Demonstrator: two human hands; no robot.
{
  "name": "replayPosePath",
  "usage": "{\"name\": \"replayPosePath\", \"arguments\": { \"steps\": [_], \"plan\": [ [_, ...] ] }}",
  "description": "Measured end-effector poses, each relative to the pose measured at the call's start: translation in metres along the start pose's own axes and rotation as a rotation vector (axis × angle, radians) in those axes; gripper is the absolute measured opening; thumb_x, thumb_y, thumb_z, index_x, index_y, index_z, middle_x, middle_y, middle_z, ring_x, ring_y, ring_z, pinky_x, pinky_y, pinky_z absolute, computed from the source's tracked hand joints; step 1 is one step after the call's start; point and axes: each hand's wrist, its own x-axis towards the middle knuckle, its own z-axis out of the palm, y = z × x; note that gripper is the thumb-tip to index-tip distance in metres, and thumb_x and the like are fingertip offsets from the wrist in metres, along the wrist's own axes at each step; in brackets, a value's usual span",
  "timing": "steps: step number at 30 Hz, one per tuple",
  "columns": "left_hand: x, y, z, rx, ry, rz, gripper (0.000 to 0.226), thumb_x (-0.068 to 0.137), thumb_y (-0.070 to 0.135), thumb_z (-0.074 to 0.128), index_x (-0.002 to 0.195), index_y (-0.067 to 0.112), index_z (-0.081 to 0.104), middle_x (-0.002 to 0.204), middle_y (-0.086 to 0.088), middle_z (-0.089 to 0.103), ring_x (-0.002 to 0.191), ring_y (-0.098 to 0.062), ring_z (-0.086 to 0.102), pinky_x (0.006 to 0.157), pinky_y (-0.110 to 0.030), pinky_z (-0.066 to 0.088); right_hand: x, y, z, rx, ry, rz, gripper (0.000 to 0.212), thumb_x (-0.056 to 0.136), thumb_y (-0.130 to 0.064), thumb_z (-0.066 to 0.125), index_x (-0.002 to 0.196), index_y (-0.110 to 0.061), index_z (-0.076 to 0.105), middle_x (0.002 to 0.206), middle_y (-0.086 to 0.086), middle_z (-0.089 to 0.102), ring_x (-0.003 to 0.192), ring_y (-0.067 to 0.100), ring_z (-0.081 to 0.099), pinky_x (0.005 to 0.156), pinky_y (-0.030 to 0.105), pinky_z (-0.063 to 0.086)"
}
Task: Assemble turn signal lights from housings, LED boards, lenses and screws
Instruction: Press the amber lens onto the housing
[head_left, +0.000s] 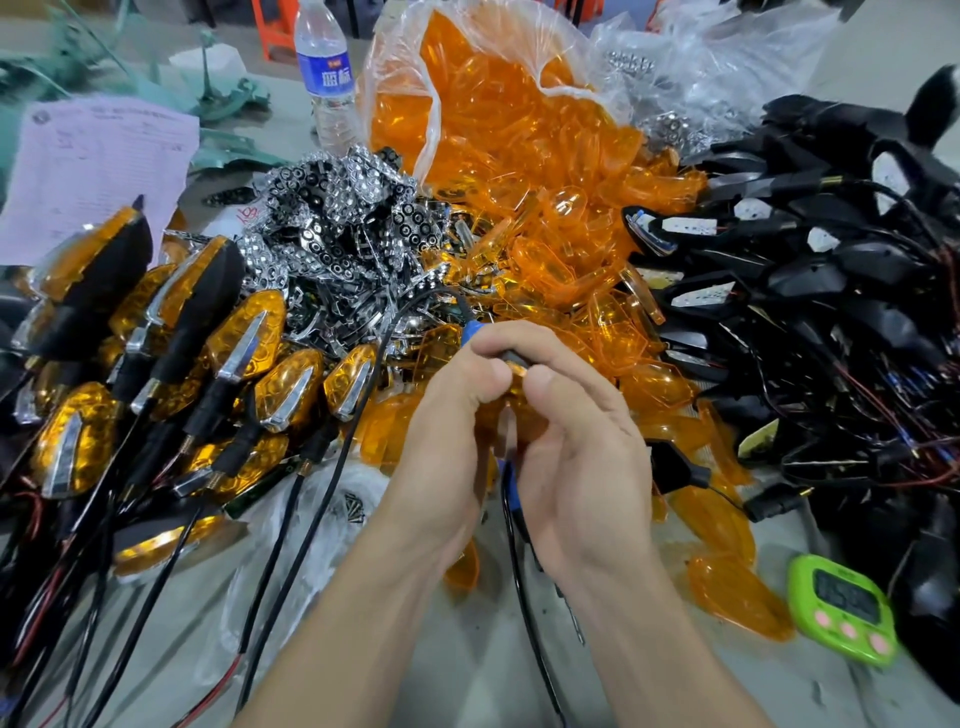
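My left hand (447, 431) and my right hand (576, 462) meet at the middle of the table and together grip a turn signal light (514, 370), mostly hidden by my fingers; only a dark edge and a bit of orange lens show. A blue-tipped tool with a black cable (470, 328) pokes out above my left fingers. Finished lights (244, 343) with orange lenses and black stems lie piled at the left. Loose orange lenses (545, 218) spill from a plastic bag at the centre. Chrome reflector pieces (343, 218) heap beside them. Black housings (810, 291) with wires fill the right.
A green timer (844, 613) lies at the lower right on the grey table (467, 649). A water bottle (326, 73) stands at the back, a pink paper sheet (98, 171) at the far left. Black cables (291, 530) run toward the near edge.
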Motion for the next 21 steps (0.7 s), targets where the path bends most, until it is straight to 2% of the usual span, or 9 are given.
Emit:
{"name": "replayPosePath", "arguments": {
  "steps": [3,7,12,16,18,19,21],
  "plan": [
    [-0.002,-0.002,0.004,-0.002,-0.024,0.091,0.039,0.066,0.035,0.058,0.099,0.014,0.066,0.100,-0.007,0.056,0.097,-0.018,0.056,0.077,-0.028,0.049,-0.002,0.005,0.001,0.019,0.018,-0.019,0.019,0.083,-0.006,0.060,0.094,-0.002,0.075,0.105,0.022,0.066,0.088,0.034,0.050,0.079,0.046,0.032],
    [-0.001,0.000,0.003,-0.003,-0.030,0.080,0.041,0.066,0.032,0.057,0.098,0.007,0.063,0.100,-0.008,0.051,0.095,-0.025,0.049,0.073,-0.031,0.046,-0.003,0.008,0.002,0.046,0.033,0.000,0.020,0.085,-0.004,0.060,0.096,0.000,0.076,0.108,0.019,0.070,0.098,0.035,0.061,0.085,0.047,0.040],
    [0.004,0.000,0.001,0.023,-0.081,0.124,0.030,0.070,0.030,0.054,0.093,0.022,0.072,0.093,-0.004,0.061,0.092,-0.018,0.059,0.074,-0.026,0.051,0.000,0.003,0.005,0.060,0.070,0.031,0.019,0.084,-0.005,0.061,0.089,-0.006,0.079,0.102,0.015,0.071,0.097,0.028,0.066,0.083,0.041,0.045],
    [0.006,0.004,-0.001,0.113,-0.043,0.041,0.024,0.072,0.036,0.063,0.090,0.027,0.076,0.087,0.002,0.064,0.085,-0.011,0.061,0.071,-0.026,0.050,0.005,0.003,0.003,0.037,0.095,0.075,0.023,0.089,-0.011,0.058,0.098,0.001,0.076,0.098,0.022,0.066,0.085,0.034,0.050,0.073,0.042,0.037],
    [0.007,0.007,-0.004,0.229,-0.063,0.045,0.026,0.084,0.037,0.068,0.106,0.025,0.076,0.083,0.012,0.069,0.077,-0.002,0.064,0.068,-0.018,0.049,0.010,-0.001,-0.002,0.071,0.090,0.139,0.025,0.089,-0.019,0.060,0.102,-0.003,0.075,0.095,0.022,0.060,0.086,0.035,0.045,0.068,0.042,0.036],
    [0.007,0.008,-0.008,0.295,-0.074,0.058,0.032,0.089,0.037,0.067,0.119,0.026,0.072,0.089,0.014,0.073,0.083,0.001,0.067,0.071,-0.015,0.051,0.013,-0.005,-0.006,0.114,0.070,0.164,0.024,0.088,-0.021,0.062,0.103,-0.007,0.074,0.097,0.019,0.060,0.090,0.036,0.047,0.073,0.045,0.039],
    [0.005,0.008,-0.014,0.430,-0.076,0.073,0.042,0.089,0.038,0.071,0.130,0.032,0.065,0.109,0.016,0.076,0.103,0.001,0.069,0.087,-0.020,0.055,0.019,-0.014,-0.013,0.240,0.008,0.166,0.019,0.086,-0.021,0.068,0.102,-0.012,0.070,0.102,0.012,0.063,0.097,0.034,0.056,0.086,0.049,0.046]
  ]
}}
